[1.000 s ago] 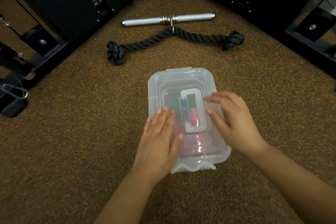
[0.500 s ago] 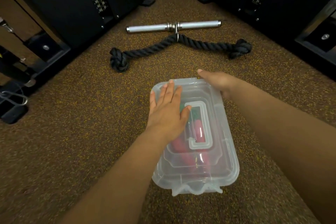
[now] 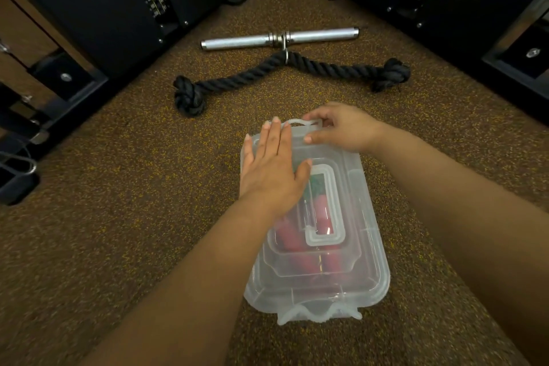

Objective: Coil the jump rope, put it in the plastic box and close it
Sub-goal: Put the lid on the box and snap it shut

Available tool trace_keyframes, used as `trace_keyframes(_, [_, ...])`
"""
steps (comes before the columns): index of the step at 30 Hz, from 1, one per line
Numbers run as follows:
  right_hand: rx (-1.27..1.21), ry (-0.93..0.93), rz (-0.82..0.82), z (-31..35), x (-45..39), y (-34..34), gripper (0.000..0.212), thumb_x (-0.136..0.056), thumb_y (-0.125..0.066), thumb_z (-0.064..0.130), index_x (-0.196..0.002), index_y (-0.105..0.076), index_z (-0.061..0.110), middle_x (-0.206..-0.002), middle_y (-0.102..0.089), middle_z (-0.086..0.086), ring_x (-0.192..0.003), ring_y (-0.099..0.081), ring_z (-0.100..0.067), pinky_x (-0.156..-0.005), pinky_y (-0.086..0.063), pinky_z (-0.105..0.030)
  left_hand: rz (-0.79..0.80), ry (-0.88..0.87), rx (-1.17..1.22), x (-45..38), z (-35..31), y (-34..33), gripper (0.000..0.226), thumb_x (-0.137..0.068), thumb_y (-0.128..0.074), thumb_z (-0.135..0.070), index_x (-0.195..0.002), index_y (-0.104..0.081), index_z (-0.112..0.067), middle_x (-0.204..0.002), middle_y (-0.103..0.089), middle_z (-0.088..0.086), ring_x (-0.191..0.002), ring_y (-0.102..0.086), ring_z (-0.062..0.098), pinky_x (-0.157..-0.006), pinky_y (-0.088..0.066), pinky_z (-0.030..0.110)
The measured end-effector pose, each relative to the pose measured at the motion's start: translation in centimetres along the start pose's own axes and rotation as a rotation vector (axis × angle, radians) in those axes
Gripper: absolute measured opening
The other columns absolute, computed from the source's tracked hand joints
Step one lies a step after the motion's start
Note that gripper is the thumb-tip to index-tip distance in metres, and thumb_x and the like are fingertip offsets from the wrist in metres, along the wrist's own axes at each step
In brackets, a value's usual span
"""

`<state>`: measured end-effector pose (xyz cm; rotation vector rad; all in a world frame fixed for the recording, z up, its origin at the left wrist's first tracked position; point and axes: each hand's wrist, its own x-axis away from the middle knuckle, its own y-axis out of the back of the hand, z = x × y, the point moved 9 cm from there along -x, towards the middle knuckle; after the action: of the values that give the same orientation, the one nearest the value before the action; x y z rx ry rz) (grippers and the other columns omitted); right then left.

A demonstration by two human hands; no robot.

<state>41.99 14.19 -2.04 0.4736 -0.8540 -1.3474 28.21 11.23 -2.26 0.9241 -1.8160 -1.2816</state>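
The left hand (image 3: 274, 169) lies spread flat on the lid (image 3: 341, 258), pinning the plastic box (image 3: 368, 294) steady. Just beyond it, the right hand (image 3: 344, 128) pinches the far latch (image 3: 300, 125), probably to snap it. The coiled jump rope (image 3: 300, 246) shows inside, beneath the left palm.

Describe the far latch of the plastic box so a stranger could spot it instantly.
Start at the clear plastic box on the speckled floor, lid on, red jump rope handles showing through. Follow it to the end nearest the black knotted rope. There the right hand pinches a wavy translucent tab, the far latch; its twin at the near end is untouched.
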Motion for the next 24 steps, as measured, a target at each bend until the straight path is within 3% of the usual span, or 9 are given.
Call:
trace_keyframes(3, [0.115, 0.053, -0.021, 0.6, 0.0, 0.2, 0.055, -0.08, -0.069, 0.041, -0.13, -0.054, 0.024, -0.117, -0.05, 0.0, -0.11, -0.05, -0.017, -0.096, -0.039, -0.03, 0.04, -0.007, -0.026, -1.9, 0.0, 0.0, 0.086, -0.09, -0.028, -0.063, -0.152, 0.008, -0.015, -0.162, 0.014, 0.002, -0.147, 0.018, 0.016, -0.118, 0.013, 0.043])
trace_keyframes(7, [0.175, 0.107, -0.081, 1.3, 0.3, 0.4, 0.05, -0.082, -0.069, 0.036, -0.126, -0.058, 0.016, -0.124, -0.055, -0.006, -0.114, -0.051, -0.021, -0.094, -0.036, -0.026, 0.029, -0.026, 0.032, -3.1, 0.4, 0.4, 0.103, -0.077, -0.041, -0.077, -0.152, -0.007, -0.016, -0.161, -0.011, 0.003, -0.149, 0.0, 0.019, -0.119, 0.008, 0.042])
trace_keyframes(12, [0.152, 0.13, -0.15, 1.5, 0.8, 0.5, 0.048, -0.081, -0.07, 0.031, -0.124, -0.06, 0.013, -0.123, -0.059, -0.008, -0.114, -0.053, -0.022, -0.096, -0.036, -0.025, 0.034, -0.049, 0.083, -3.7, 0.1, 1.1, 0.105, -0.072, -0.052, -0.075, -0.151, -0.016, -0.015, -0.153, -0.023, 0.005, -0.146, -0.013, 0.024, -0.119, 0.006, 0.038])
trace_keyframes(16, [0.182, 0.149, -0.195, 2.1, 1.2, 0.6, 0.038, -0.083, -0.067, 0.027, -0.118, -0.064, 0.01, -0.119, -0.061, -0.009, -0.11, -0.056, -0.025, -0.096, -0.042, -0.031, -0.015, -0.039, 0.139, -3.2, -0.3, 1.3, 0.093, -0.076, -0.058, -0.065, -0.147, -0.026, -0.014, -0.143, -0.031, 0.008, -0.138, -0.023, 0.03, -0.118, -0.011, 0.039])
trace_keyframes(20, [0.199, 0.154, -0.202, 2.3, 1.6, 0.5, 0.037, -0.085, -0.066, 0.026, -0.117, -0.065, 0.009, -0.119, -0.062, -0.011, -0.111, -0.056, -0.027, -0.097, -0.043, -0.033, -0.047, -0.041, 0.143, -2.6, -0.3, 1.0, 0.092, -0.08, -0.053, -0.065, -0.149, -0.021, -0.013, -0.147, -0.028, 0.009, -0.142, -0.018, 0.029, -0.12, -0.005, 0.038])
trace_keyframes(24, [0.215, 0.117, -0.26, 2.2, 2.6, -0.2, 0.036, -0.09, -0.058, 0.024, -0.124, -0.06, 0.011, -0.13, -0.057, -0.01, -0.116, -0.054, -0.028, -0.098, -0.043, -0.035, -0.048, -0.058, 0.075, -1.9, -0.6, 0.2, 0.084, -0.09, -0.038, -0.06, -0.152, -0.008, -0.012, -0.16, -0.013, 0.008, -0.149, 0.001, 0.022, -0.119, 0.009, 0.035])
